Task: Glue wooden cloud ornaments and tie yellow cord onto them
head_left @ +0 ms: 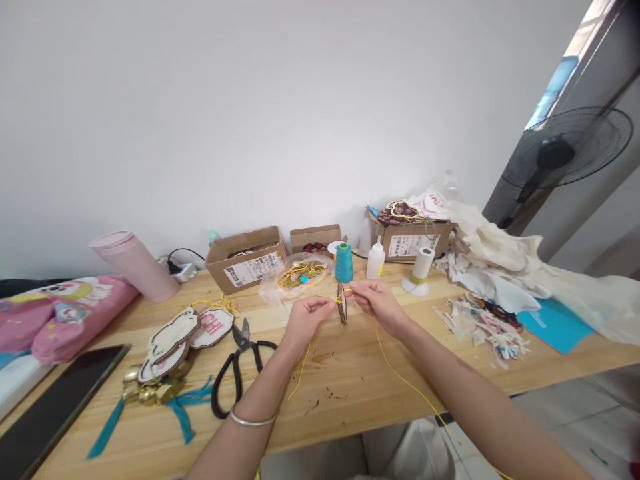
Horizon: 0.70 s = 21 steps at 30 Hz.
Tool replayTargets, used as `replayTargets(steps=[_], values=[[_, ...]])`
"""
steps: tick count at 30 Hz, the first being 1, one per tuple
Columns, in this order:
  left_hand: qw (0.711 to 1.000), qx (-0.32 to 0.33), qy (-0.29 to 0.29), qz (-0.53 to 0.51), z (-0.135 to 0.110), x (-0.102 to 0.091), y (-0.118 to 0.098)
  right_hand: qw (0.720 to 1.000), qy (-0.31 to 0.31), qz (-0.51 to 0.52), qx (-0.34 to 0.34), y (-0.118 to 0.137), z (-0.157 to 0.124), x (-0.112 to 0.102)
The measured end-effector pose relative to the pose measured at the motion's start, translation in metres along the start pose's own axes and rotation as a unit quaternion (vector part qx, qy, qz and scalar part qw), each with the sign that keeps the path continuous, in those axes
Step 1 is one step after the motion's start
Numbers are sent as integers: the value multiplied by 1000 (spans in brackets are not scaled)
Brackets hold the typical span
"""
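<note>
Both hands meet above the middle of the wooden table (350, 387). My left hand (306, 320) is pinched closed on a thin yellow cord (400, 379). My right hand (377, 303) is pinched on the same cord, which trails down past my right forearm and off the table edge. Between the fingertips hangs a small brown wooden piece (343, 311), seen edge-on, with the cord at its top. A teal thread spool (343, 262) stands just behind the hands.
Black scissors (239, 370) lie left of my left arm, beside flat wooden ornaments (187, 333) with teal tassels. Cardboard boxes (246, 260), a glue bottle (375, 260), a white spool (421, 269), a pink tumbler (135, 265), paper scraps (480, 323) and a fan (567, 150) surround the table.
</note>
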<state>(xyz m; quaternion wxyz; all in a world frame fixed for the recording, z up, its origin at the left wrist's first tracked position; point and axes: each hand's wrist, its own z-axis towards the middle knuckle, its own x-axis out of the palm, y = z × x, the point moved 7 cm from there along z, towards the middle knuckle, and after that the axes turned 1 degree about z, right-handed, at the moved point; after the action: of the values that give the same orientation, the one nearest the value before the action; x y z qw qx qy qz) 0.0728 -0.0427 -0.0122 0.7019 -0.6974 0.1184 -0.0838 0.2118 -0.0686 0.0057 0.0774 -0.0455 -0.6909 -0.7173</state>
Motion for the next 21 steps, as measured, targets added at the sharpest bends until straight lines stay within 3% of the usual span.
replayTargets(steps=[3,6,12,17,21], values=[[996,61,-36,49,2,-5,-6,991,55,92,80,-6,-4,10],[993,93,-21,74,3,-3,-9,987,78,101,98,-6,-7,17],[991,105,-3,82,0,1,-11,994,72,-78,27,-6,-8,27],[991,110,-1,69,-1,1,-12,972,26,-231,-38,-13,-3,20],[993,102,-13,54,-1,-1,-11,951,1,-286,-115,-10,-2,16]])
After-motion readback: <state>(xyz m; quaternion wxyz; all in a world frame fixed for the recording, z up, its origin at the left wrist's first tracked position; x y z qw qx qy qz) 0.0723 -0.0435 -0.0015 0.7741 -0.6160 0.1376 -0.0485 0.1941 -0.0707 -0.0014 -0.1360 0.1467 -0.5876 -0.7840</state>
